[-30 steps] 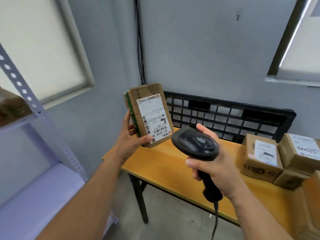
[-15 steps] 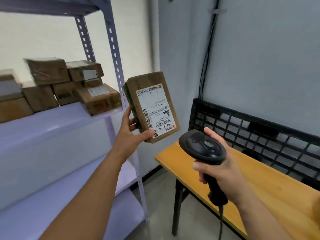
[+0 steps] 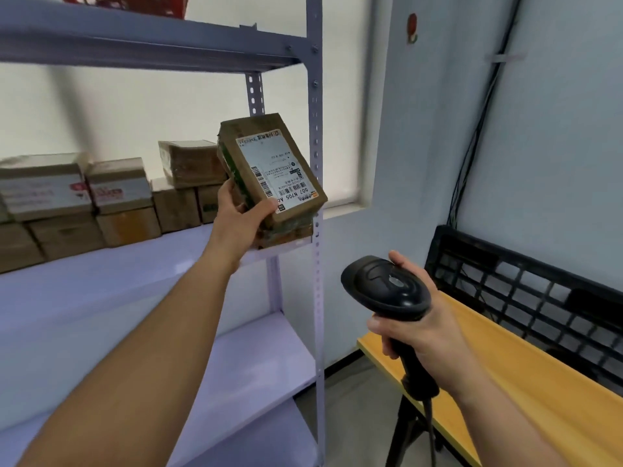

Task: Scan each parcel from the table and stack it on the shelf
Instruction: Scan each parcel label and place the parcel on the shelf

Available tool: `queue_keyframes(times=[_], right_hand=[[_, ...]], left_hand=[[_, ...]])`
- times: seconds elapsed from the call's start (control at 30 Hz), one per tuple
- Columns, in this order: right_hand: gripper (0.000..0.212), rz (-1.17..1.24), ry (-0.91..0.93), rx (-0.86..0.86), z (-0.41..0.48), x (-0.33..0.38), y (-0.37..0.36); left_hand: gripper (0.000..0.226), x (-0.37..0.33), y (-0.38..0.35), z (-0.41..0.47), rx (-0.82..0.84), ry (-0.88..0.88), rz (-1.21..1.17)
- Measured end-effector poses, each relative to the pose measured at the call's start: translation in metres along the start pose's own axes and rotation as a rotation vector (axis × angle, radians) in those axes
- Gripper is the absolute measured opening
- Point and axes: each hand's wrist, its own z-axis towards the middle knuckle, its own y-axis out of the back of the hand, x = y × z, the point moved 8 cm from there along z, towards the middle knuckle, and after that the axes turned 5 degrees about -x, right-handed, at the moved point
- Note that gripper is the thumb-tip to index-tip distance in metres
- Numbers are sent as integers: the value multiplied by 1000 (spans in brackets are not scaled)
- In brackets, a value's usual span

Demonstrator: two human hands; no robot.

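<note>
The left grip (image 3: 241,219) is wrapping the lower corner of the parcel (image 3: 273,170), thumb lying across the labelled face and fingers curling behind. It is holding the parcel tilted, label towards the person. The parcel is hanging at the right end of the middle shelf (image 3: 135,264), just beside the front upright (image 3: 315,129); whether its bottom edge is touching the board I cannot tell.

To my eye the scanning is done and the placing is under way. Doing it well is going to take laying the parcel flat, sliding it left towards the stacked parcels (image 3: 124,200) so it is not sitting at the open end, and slipping the thumb clear as it settles.

The right grip (image 3: 424,332) is closing fully round the handle of the scanner (image 3: 387,288), holding it low near the end of the bench (image 3: 539,382).

Compared with half a second ago, the parcel is riding further in over the shelf. The scanner is now sitting well apart from the label rather than just beneath it, and more shelf and less bench are showing.
</note>
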Motion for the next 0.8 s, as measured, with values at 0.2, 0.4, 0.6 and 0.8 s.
queue_keyframes(times=[0.2, 0.4, 0.6, 0.8], right_hand=[[91, -25, -11, -28, 18, -4, -13], [92, -19, -15, -74, 25, -10, -12], [93, -48, -12, -103, 27, -15, -9], [94, -55, -7, -111, 31, -19, -6]], left_hand=[[66, -4, -12, 51, 46, 120, 2], [73, 6, -19, 75, 27, 152, 132], [84, 7, -25, 77, 34, -27, 467], [96, 10, -32, 77, 38, -182, 594]])
